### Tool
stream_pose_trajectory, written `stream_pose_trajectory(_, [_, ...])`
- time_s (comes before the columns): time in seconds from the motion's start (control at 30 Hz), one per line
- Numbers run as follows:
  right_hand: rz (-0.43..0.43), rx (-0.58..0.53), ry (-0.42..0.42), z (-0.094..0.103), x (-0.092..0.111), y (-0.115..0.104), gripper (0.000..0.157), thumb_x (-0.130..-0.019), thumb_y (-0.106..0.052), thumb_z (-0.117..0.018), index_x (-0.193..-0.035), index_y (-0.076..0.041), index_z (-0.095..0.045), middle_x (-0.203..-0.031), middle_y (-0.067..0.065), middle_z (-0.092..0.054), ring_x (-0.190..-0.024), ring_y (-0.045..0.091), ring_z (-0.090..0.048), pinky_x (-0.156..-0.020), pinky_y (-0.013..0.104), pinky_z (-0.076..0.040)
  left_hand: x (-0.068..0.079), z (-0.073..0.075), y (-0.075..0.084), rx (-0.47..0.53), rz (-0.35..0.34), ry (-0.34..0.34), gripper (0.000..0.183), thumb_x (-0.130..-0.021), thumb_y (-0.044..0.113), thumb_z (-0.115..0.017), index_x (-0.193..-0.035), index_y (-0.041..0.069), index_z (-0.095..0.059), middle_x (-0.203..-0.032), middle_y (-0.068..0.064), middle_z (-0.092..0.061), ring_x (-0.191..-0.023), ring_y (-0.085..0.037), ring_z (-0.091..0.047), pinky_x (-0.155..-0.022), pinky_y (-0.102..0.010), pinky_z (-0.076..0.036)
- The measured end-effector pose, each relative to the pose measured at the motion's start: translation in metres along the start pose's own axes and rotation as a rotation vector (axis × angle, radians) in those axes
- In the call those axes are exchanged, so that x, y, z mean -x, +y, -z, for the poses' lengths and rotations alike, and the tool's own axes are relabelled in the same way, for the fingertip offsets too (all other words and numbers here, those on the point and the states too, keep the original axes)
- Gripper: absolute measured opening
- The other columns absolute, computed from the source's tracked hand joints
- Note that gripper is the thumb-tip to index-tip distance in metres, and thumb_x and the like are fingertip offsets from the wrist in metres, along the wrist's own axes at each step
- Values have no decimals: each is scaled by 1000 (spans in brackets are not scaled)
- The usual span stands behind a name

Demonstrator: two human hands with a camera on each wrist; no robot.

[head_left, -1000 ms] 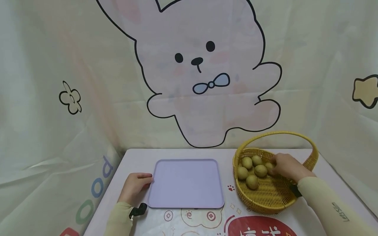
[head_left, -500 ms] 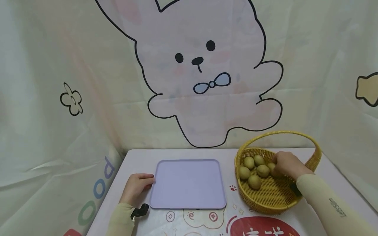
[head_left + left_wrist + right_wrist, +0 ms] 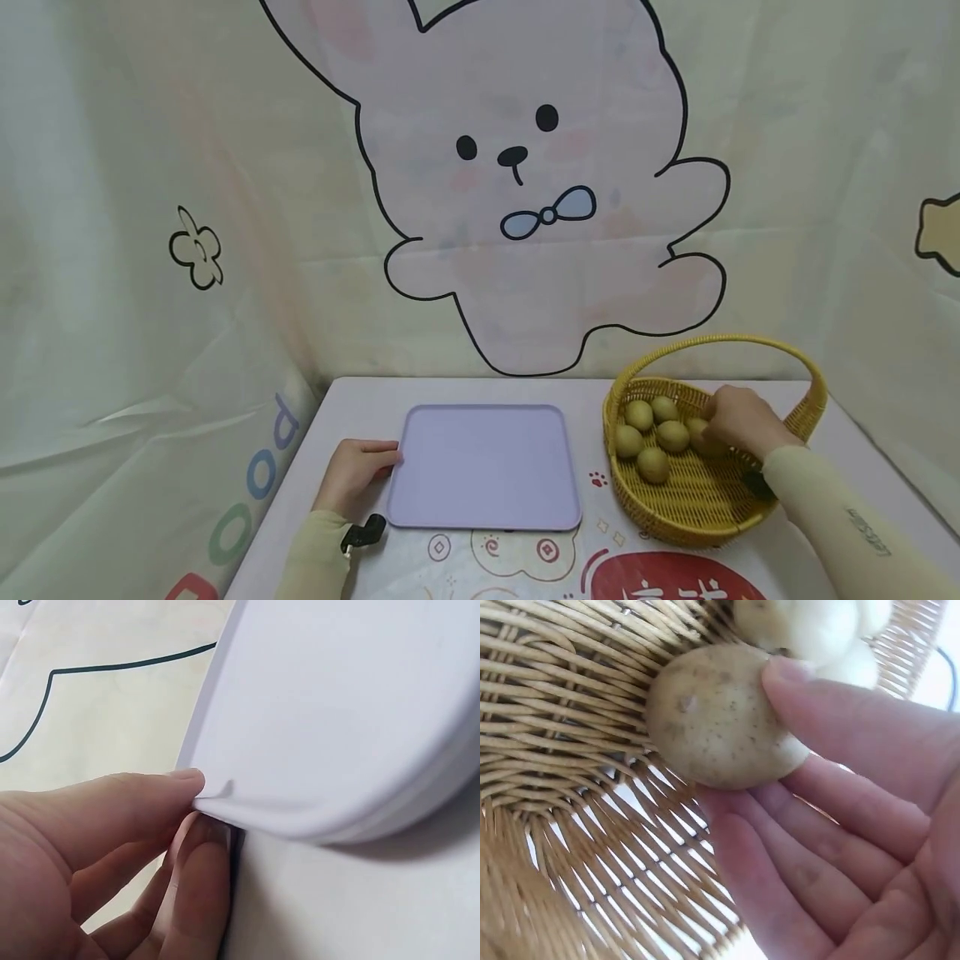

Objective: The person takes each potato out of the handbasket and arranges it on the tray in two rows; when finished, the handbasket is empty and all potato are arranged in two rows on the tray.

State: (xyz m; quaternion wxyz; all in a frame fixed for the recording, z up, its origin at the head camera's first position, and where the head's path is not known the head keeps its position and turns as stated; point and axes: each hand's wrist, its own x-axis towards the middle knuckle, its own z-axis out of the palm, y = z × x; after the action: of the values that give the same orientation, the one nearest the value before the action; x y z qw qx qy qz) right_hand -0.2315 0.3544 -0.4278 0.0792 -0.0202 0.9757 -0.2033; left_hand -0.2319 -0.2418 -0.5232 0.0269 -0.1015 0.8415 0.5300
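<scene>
In the right wrist view my right hand (image 3: 840, 847) grips a round tan potato (image 3: 720, 716) with dark specks, thumb on top and fingers beneath. That hand (image 3: 750, 421) reaches into a yellow wicker basket (image 3: 667, 529) with a tall arched handle. Several other potatoes (image 3: 672, 436) lie in the basket's left and back part. At the left, my left hand (image 3: 354, 475) pinches the left edge of a pale purple rectangular tray (image 3: 483, 467). Its thumb (image 3: 187, 780) lies over the tray's rim and its fingers sit below, in the left wrist view.
Tray and basket stand side by side on a white table (image 3: 367, 396) with a printed cover. A red printed patch (image 3: 667, 575) lies in front of the basket. Behind the table hangs a cloth backdrop (image 3: 517, 275) with a cartoon animal.
My right hand has drawn the gripped potato slightly right and nearer, away from the others. The left hand keeps its place on the tray. The whole head view has shifted a little.
</scene>
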Motion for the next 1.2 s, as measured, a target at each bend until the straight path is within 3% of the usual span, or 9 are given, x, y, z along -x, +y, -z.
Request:
stream_pose_trajectory(0.1, [-18, -47, -21, 10, 9, -7, 9, -79, -11, -82, -84, -5, -78, -82, 5, -70, -80, 24, -58, -69, 36, -48, 1, 3, -2, -15, -7, 2, 31, -85, 17, -89, -113, 3, -85, -115, -17, -82, -88, -8, -73, -76, -19, -58])
stream_pose_trajectory(0.2, [-1, -65, -13, 18, 20, -17, 36, -85, -18, -85, -115, 1, -82, -111, 19, -79, -104, 39, -67, -85, 51, -56, 3, 8, -4, -13, 0, 12, 31, -86, 16, -89, -114, 2, -85, -116, -17, -82, -88, -8, -74, -76, -19, -58])
stream_pose_trajectory(0.3, [17, -64, 0, 21, 32, -33, 49, -89, -31, -87, -124, 2, -78, -121, 23, -78, -120, 51, -65, -95, 67, -53, 6, 14, -6, -5, 16, 27, 31, -86, 16, -89, -114, 2, -84, -116, -17, -82, -87, -8, -74, -75, -19, -58])
stream_pose_trajectory(0.37, [20, -81, 3, 21, 41, -43, 55, -89, -38, -88, -127, 0, -77, -122, 21, -79, -124, 53, -64, -97, 70, -51, 7, 17, -7, 9, 16, 29, 32, -87, 15, -89, -114, 0, -84, -116, -19, -81, -88, -8, -74, -75, -18, -58])
stream_pose_trajectory(0.53, [44, -149, 31, 14, 63, -71, 59, -89, -46, -88, -131, -5, -77, -118, 13, -82, -120, 42, -70, -97, 65, -55, 6, 16, -8, 43, 1, 18, 34, -87, 14, -88, -117, -1, -82, -117, -20, -81, -88, -7, -74, -76, -18, -58])
stream_pose_trajectory(0.8, [92, -312, 11, -27, 80, -111, 48, -87, -39, -90, -126, -12, -81, -118, 6, -82, -110, 22, -76, -84, 31, -58, 2, 2, -5, 64, 3, -9, 32, -85, 16, -90, -115, 4, -85, -112, -13, -83, -86, -5, -72, -76, -17, -57])
stream_pose_trajectory(0.9, [131, -428, -41, -45, 72, -133, 45, -88, -32, -90, -126, -10, -81, -120, 6, -82, -108, 17, -76, -84, 24, -58, 1, 3, -6, 72, 0, -15, 31, -84, 15, -91, -113, 4, -85, -107, -11, -84, -84, -5, -72, -74, -18, -57])
stream_pose_trajectory(0.97, [177, -477, -74, -57, 61, -148, 44, -88, -30, -90, -126, -10, -81, -121, 6, -81, -108, 17, -76, -84, 26, -59, 1, 4, -8, 79, 0, -12, 29, -83, 14, -91, -111, 4, -86, -103, -11, -84, -82, -5, -71, -72, -19, -57])
stream_pose_trajectory(1.2, [234, -544, -147, -100, -1, -204, 40, -86, -22, -91, -122, -7, -82, -114, 5, -83, -105, 14, -73, -90, 35, -60, -1, 5, -10, 103, -7, -22, 27, -84, 11, -90, -110, 3, -86, -106, -12, -84, -82, -6, -71, -73, -19, -58])
